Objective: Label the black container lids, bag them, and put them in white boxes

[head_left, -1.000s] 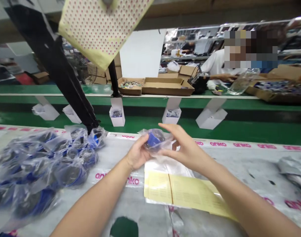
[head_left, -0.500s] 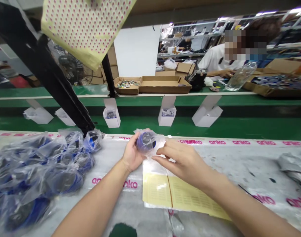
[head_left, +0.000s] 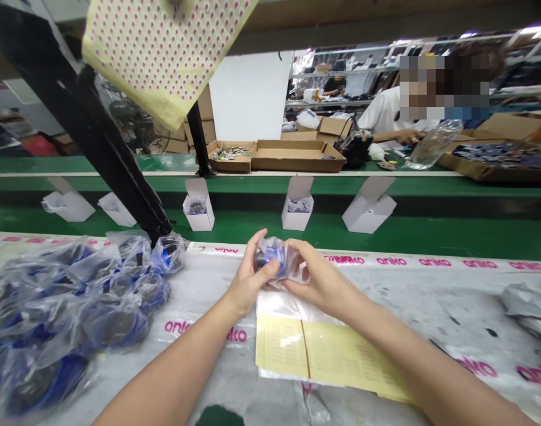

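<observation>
My left hand [head_left: 248, 281] and my right hand [head_left: 317, 278] are both closed around one small blue-and-black item in a clear plastic bag [head_left: 272, 260], held just above the table near its far edge. The bag is pinched between the fingers of both hands. Under my hands lies a stack of clear bags with yellow paper sheets [head_left: 314, 349]. A heap of the same bagged blue items [head_left: 75, 302] lies to my left.
The table is covered with printed plastic film [head_left: 430, 307]. A green conveyor [head_left: 430, 234] beyond it carries open white boxes [head_left: 198, 207]. A black post [head_left: 101, 142] and a dotted yellow sheet [head_left: 164, 53] stand at left. A person sits across at right, beside cardboard trays [head_left: 292, 157].
My right hand has come up from the table and closed onto the bagged item, which my left hand kept holding. The bag is now wrapped tighter around the item.
</observation>
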The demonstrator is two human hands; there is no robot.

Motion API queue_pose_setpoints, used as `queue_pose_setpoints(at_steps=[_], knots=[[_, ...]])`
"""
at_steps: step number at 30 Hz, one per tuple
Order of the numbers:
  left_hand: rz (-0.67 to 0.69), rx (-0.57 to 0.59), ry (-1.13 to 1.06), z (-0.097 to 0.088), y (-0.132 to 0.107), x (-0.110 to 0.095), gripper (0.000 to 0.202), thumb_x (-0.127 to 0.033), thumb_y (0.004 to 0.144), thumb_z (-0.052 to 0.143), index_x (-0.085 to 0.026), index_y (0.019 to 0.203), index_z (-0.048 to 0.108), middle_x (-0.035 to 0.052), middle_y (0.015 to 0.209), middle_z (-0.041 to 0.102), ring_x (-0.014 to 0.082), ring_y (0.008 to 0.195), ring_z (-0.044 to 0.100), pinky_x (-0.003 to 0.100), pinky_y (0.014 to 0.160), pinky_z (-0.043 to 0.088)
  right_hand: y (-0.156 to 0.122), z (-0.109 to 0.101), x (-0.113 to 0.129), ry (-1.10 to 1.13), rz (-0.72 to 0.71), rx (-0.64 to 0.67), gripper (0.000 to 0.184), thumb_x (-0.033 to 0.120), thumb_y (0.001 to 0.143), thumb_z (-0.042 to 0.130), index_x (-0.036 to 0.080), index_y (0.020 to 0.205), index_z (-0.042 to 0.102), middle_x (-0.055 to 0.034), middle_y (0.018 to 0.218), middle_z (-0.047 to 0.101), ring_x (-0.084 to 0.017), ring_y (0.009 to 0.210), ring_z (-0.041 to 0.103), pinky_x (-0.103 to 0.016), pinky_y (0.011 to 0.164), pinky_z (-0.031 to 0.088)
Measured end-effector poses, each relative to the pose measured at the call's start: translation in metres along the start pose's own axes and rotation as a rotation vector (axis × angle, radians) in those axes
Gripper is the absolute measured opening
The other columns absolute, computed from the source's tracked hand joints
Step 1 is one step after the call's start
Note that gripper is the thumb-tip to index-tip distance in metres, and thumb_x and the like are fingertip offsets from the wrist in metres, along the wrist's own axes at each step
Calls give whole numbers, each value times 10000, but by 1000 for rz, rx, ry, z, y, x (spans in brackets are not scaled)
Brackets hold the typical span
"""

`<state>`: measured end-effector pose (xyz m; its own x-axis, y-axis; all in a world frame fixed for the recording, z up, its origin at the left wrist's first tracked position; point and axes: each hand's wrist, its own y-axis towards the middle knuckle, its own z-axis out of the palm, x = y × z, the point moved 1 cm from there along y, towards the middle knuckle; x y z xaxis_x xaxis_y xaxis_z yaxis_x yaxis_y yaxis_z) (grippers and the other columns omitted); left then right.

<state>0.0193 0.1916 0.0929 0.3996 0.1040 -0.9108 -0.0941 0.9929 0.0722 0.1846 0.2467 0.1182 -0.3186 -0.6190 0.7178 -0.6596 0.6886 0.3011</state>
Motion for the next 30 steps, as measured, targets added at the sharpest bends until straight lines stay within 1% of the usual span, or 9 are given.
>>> queue_pose_setpoints(at_steps=[3, 5, 7, 10, 14, 16, 19, 23, 30], knots=[[261, -18, 131, 9, -6, -4, 836, -466, 776, 866, -260, 1437, 398, 109, 1326, 559, 268, 1139, 612, 348, 944, 535, 5, 1, -6, 464, 105, 6, 532, 281, 768, 786, 248, 1216, 502, -86, 1168, 635, -237, 999, 652, -353, 781, 560], [386, 13, 163, 13, -10, -6, 850, -483, 787, 860, -280, 1451, 369, 115, 1277, 577, 244, 1018, 652, 325, 827, 573, 6, -1, -5, 816, 199, 70, 571, 338, 748, 824, 236, 1221, 522, -83, 1140, 662, -235, 994, 665, -380, 836, 560], [507, 36, 254, 14, -13, -10, 836, -511, 809, 836, -301, 1470, 370, 113, 1212, 596, 194, 847, 655, 264, 652, 556, 5, -2, -5, 1099, 258, 203, 574, 386, 740, 827, 211, 1222, 569, -87, 1098, 692, -228, 941, 680, -381, 827, 563], [732, 5, 525, 14, -18, -17, 707, -510, 833, 811, -289, 1424, 491, 113, 1185, 588, 186, 845, 628, 217, 565, 509, 0, -2, -7, 1340, 287, 350, 534, 380, 731, 827, 202, 1194, 628, -72, 1060, 714, -208, 916, 689, -335, 794, 567], [929, -22, 738, 17, -21, -21, 556, -432, 873, 786, -244, 1355, 583, 102, 1154, 563, 188, 926, 615, 202, 602, 542, -5, 1, -17, 1471, 348, 363, 487, 343, 763, 791, 220, 1206, 631, -63, 1119, 712, -209, 972, 687, -350, 854, 565], [946, -21, 747, 18, -20, -21, 549, -408, 882, 777, -232, 1364, 582, 101, 1145, 562, 174, 906, 619, 198, 606, 546, -5, 2, -23, 1517, 390, 362, 386, 343, 808, 734, 202, 1154, 639, -62, 1076, 718, -195, 913, 687, -330, 807, 570], [890, -31, 711, 18, -19, -20, 482, -385, 896, 764, -231, 1327, 616, 95, 1132, 596, 160, 875, 629, 189, 596, 528, -6, 3, -31, 1559, 431, 365, 328, 385, 853, 658, 175, 1103, 627, -66, 1007, 722, -175, 815, 682, -311, 747, 573], [795, -56, 638, 15, -17, -18, 284, -342, 949, 713, -223, 1204, 677, 70, 1051, 668, 158, 869, 645, 200, 639, 513, -6, 5, -34, 1605, 416, 413, 339, 466, 870, 626, 179, 1047, 604, -52, 978, 722, -169, 760, 687, -327, 726, 581], [760, -70, 646, 12, -15, -11, 112, -232, 988, 639, -190, 1084, 680, 56, 979, 667, 154, 878, 631, 218, 704, 512, -3, 6, -26, 1648, 367, 453, 442, 579, 861, 652, 166, 1017, 628, -71, 940, 754, -189, 690, 682, -338, 672, 541]])
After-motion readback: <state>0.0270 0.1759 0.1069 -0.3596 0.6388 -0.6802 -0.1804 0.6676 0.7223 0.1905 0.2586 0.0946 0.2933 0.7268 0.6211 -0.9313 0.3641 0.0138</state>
